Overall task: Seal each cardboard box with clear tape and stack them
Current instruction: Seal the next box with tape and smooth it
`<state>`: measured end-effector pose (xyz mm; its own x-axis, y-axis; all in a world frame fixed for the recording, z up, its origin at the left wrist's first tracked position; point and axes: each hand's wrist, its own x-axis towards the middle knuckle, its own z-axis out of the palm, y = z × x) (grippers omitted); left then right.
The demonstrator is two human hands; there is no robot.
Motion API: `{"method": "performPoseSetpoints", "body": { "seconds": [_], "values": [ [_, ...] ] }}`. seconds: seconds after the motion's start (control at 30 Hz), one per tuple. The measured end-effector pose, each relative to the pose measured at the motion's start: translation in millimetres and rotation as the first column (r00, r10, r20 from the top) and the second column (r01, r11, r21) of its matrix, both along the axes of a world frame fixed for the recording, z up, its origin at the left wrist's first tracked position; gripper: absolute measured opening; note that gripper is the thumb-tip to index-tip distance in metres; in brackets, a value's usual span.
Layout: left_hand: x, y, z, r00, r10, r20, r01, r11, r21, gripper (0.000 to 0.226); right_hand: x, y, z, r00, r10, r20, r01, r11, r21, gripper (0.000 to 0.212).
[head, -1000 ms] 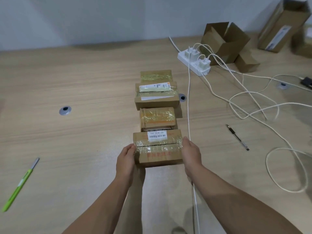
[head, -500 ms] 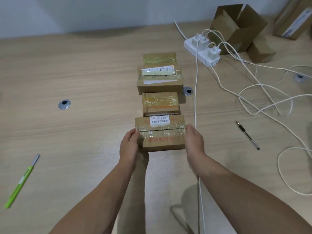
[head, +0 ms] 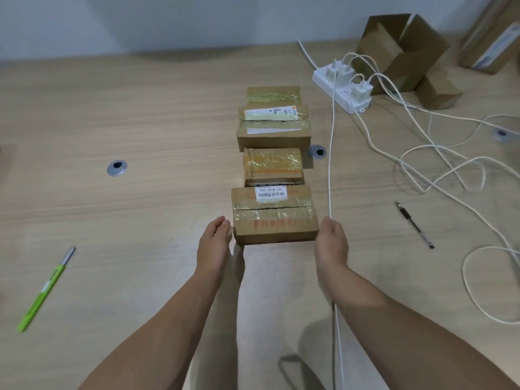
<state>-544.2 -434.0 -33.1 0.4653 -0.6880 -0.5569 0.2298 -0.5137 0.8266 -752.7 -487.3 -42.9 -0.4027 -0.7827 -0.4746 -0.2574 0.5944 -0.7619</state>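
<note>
Cardboard box [head: 274, 220], left hand [head: 213, 246] just beside it, right hand [head: 332, 243] fingers [head: 326, 225] touching

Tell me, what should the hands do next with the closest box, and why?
Probably press both hands against the sides of the nearest box and lift it. The left hand and right hand flank it with fingers straight, gripping nothing. Its seam is taped, and the taped boxes behind lie in a row on the table, not stacked.
</note>
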Motion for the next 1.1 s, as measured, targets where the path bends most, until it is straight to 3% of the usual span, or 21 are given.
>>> {"method": "performPoseSetpoints", "body": {
  "seconds": [0.13, 0.23, 0.43, 0.6, 0.73, 0.8, 0.9, 1.03, 1.1],
  "values": [
    [6.8, 34.3, -0.4, 1.000, 0.008, 0.011, -0.008, 1.000, 0.025, 0.036, -3.0, 39.7, -4.3, 0.993, 0.086, -0.086, -0.074, 0.989, 0.128, 0.033],
    [17.7, 60.3, -2.0, 1.000, 0.020, 0.021, -0.021, 0.999, 0.045, 0.036, 14.3, 67.8, -3.4, 0.967, 0.251, -0.037, -0.239, 0.951, 0.196, 0.035],
    [64.5, 116.5, 7.7, 0.992, 0.110, 0.062, -0.112, 0.993, 0.029, 0.038, 94.4, 100.7, 13.5, 0.862, 0.501, 0.074, -0.507, 0.851, 0.136, 0.043],
    [119.0, 172.6, 8.1, 0.970, 0.237, 0.056, -0.239, 0.971, 0.031, 0.038, 167.7, 131.6, 26.4, 0.789, 0.568, 0.232, -0.598, 0.797, 0.084, 0.048],
    [173.0, 227.9, 7.3, 0.937, 0.338, 0.089, -0.343, 0.938, 0.048, 0.036, 235.1, 173.6, 17.5, 0.748, 0.508, 0.428, -0.598, 0.795, 0.101, 0.055],
    [192.9, 250.4, 8.7, 0.930, 0.352, 0.108, -0.359, 0.932, 0.052, 0.037, 260.1, 189.2, 20.5, 0.708, 0.578, 0.407, -0.661, 0.744, 0.093, 0.048],
    [233.8, 289.6, 7.8, 0.915, 0.384, 0.126, -0.394, 0.917, 0.058, 0.037, 308.1, 215.1, 29.2, 0.645, 0.688, 0.331, -0.751, 0.650, 0.112, 0.017],
    [281.6, 330.2, 5.0, 0.898, 0.412, 0.155, -0.426, 0.902, 0.069, 0.039, 362.1, 247.0, 28.2, 0.631, 0.712, 0.309, -0.767, 0.631, 0.114, 0.038],
    [301.2, 345.1, 2.8, 0.887, 0.435, 0.155, -0.449, 0.891, 0.066, 0.039, 385.3, 257.5, 20.0, 0.583, 0.766, 0.271, -0.807, 0.585, 0.080, 0.039]
  ]
}}
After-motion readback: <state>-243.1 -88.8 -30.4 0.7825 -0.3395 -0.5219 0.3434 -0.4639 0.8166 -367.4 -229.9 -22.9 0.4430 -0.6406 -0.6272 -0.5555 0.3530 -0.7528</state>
